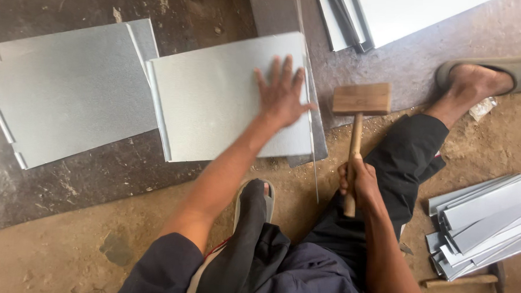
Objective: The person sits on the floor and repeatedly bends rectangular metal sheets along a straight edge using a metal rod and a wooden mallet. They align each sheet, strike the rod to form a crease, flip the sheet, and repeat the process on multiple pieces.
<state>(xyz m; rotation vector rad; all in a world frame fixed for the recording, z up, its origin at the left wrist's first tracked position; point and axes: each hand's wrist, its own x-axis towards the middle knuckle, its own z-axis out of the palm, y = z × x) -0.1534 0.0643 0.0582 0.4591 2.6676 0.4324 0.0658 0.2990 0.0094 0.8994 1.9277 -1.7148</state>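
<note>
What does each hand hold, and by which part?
The right hand grips a wooden mallet low on its handle; the left hand only presses flat on a metal sheet.

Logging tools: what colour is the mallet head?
Light brown bare wood, seen in the head view: mallet, held by the right hand.

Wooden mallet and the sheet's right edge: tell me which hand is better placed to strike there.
Right. The right hand grips the wooden mallet by its handle, head raised beside the metal sheet edge. The left hand lies flat on the sheet, pinning it, likely best left there.
</note>
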